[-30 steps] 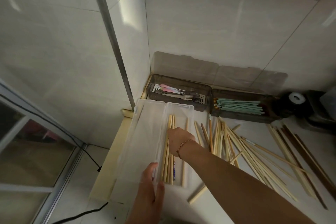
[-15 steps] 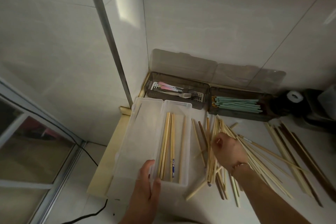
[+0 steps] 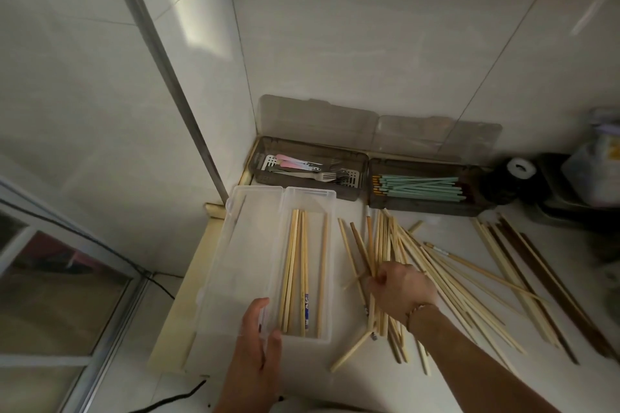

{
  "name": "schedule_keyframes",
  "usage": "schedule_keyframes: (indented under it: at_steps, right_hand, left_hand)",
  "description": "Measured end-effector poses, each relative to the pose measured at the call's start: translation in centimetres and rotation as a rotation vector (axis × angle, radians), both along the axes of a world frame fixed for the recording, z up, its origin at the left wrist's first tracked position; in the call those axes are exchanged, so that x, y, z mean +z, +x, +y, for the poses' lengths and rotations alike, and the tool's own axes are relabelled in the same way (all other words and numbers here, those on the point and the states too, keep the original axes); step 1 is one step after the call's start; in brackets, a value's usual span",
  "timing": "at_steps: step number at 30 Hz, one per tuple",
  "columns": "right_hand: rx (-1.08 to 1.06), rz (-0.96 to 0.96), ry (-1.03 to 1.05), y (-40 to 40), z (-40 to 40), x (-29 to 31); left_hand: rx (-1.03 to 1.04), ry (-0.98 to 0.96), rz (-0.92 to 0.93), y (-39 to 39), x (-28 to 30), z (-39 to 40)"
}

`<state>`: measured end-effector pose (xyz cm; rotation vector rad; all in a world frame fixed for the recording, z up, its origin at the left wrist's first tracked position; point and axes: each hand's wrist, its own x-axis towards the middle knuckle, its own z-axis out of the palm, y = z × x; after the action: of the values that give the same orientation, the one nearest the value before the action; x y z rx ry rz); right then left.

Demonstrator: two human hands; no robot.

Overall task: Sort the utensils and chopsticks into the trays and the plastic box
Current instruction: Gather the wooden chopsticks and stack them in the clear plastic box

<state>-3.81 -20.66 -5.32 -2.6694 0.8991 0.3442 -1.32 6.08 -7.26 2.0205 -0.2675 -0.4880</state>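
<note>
Home kitchen: tiled walls (image 3: 369,43), cutlery trays (image 3: 308,168).

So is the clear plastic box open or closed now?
Open. The clear plastic box has its lid folded out flat to the left, and several bamboo chopsticks lie uncovered inside its right half.

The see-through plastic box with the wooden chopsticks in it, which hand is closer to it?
Left. The left hand grips the near edge of the clear plastic box. The right hand is off to its right, in the loose pile of pale wooden chopsticks on the counter.
</note>
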Motion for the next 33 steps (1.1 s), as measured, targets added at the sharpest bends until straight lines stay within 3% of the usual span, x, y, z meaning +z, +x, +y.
schedule_keyframes:
  at_steps: [10,19,26,29,33]
  right_hand:
    - [-0.128,-0.311,0.418,-2.1,0.1,4.4]
    - [0.113,-0.254,0.756,-0.3,5.0,8.2]
    - [0.331,-0.195,0.304,3.7,7.9,6.8]
    - [0.478,-0.062,-0.004,5.5,8.7,5.9]
    - [0.652,0.105,-0.222,6.0,10.2,4.8]
  left_hand:
    - [-0.002,0.005,0.001,0.1,-0.5,0.1]
    - [-0.021,0.031,-0.008,0.1,-1.1,0.3]
    - [-0.035,0.012,-0.026,0.2,-0.7,0.3]
    - [-0.037,0.019,-0.033,0.2,-0.8,0.4]
    - [-0.037,0.017,-0.048,0.2,-1.1,0.5]
